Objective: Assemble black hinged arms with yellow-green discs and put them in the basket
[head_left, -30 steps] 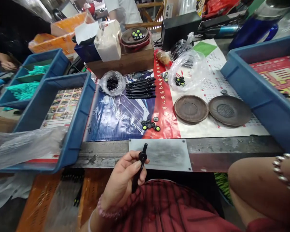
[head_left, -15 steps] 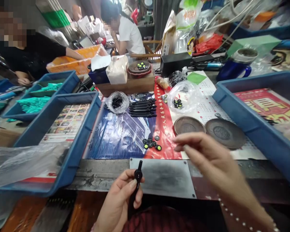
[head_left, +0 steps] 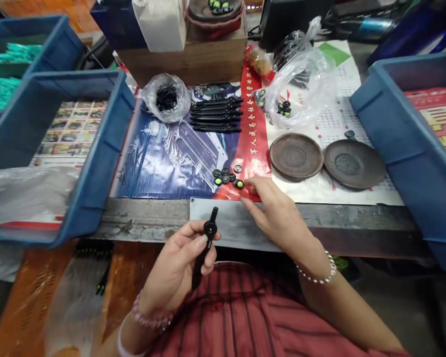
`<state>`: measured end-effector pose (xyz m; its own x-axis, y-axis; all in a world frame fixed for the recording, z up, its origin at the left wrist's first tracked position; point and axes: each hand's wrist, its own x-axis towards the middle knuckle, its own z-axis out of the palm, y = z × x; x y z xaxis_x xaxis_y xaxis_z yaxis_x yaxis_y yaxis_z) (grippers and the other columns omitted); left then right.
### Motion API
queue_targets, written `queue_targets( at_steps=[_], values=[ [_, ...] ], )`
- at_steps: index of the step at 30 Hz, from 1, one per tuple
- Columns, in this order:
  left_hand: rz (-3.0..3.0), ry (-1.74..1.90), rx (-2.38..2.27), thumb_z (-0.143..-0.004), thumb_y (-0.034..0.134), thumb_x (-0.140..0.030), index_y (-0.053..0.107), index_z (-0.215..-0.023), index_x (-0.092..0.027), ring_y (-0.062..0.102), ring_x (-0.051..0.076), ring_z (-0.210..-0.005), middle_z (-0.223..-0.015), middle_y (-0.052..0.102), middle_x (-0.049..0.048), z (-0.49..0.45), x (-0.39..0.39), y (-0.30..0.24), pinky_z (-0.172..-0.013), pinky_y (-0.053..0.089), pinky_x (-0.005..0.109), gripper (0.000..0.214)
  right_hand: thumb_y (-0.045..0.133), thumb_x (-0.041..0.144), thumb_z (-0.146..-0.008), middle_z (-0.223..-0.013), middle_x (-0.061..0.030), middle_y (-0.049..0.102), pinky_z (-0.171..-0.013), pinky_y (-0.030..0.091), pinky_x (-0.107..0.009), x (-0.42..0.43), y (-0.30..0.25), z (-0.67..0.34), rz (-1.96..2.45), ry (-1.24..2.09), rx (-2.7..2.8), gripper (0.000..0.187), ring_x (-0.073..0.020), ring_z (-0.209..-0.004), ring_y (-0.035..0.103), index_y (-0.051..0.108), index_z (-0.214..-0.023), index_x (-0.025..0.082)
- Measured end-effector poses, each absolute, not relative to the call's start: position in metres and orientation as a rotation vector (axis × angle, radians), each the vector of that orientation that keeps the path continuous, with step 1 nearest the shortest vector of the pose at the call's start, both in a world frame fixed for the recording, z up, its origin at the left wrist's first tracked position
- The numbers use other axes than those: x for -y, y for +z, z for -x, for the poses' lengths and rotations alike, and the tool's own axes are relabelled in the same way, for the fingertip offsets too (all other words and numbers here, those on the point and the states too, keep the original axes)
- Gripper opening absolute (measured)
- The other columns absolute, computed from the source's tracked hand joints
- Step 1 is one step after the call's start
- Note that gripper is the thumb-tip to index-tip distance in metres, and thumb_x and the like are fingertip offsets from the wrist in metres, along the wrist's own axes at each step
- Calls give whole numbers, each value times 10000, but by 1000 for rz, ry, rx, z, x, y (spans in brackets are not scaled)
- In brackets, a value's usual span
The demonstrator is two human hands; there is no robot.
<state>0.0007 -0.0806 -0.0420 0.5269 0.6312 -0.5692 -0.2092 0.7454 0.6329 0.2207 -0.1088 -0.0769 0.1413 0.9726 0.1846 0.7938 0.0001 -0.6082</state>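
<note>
My left hand (head_left: 180, 260) is closed around a slim black plastic part (head_left: 210, 228), which has a round disc near its narrow upper end. Its lower end runs down behind my fingers. My right hand (head_left: 280, 218) reaches over the table edge with thumb and forefinger apart. Its forefinger tip is at a small cluster of round black buttons (head_left: 226, 178), a few with yellow-green faces; whether it touches the nearest one I cannot tell. Beyond the cluster, several slim black parts (head_left: 216, 115) like the held one lie in a stacked row.
A bag of black pieces (head_left: 166, 99) and a clear bag with more buttons (head_left: 284, 108) lie farther back. Two round brown dishes (head_left: 296, 155) sit at right. Blue bins (head_left: 113, 106) flank both sides. A grey metal plate (head_left: 230, 218) lies along the table edge.
My right hand has moved left to the button cluster. My left hand still holds the black part. The view has tilted down, so the people at the back are out of sight.
</note>
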Motion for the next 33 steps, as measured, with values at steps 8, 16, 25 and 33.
queue_targets(
  at_steps=[8,16,25,33],
  values=[
    [-499,538,-887,-875,689,-194,699,-970,-167,523,62,-563,-953,680,56,3,77,-48,-491,409,176,100,538,271,-975,-1056,-176,628,-818,523,-449,93,-82,-206,2075,195,1784,249,-326,-984,596,585,-1157,108],
    [-452,514,-824,-885,679,-189,695,-979,-158,537,62,-568,-953,670,61,-15,67,-50,-503,409,180,100,564,201,-963,-994,-138,622,-754,510,-382,84,-86,-207,2111,208,1758,119,-281,-888,616,626,-1030,124],
    [-475,525,-837,-887,685,-208,692,-976,-173,539,55,-570,-955,677,44,-23,66,-48,-506,418,170,95,645,235,-919,-915,-54,630,-719,508,-302,96,-88,-212,1845,460,1379,98,-181,-769,632,608,-974,162],
    [-506,560,-885,-872,698,-212,699,-974,-178,539,60,-573,-957,682,43,-21,73,-47,-511,440,172,107,650,210,-900,-838,-3,655,-676,494,-249,113,-86,-210,1725,552,1202,87,-125,-666,620,610,-973,184]
  ],
)
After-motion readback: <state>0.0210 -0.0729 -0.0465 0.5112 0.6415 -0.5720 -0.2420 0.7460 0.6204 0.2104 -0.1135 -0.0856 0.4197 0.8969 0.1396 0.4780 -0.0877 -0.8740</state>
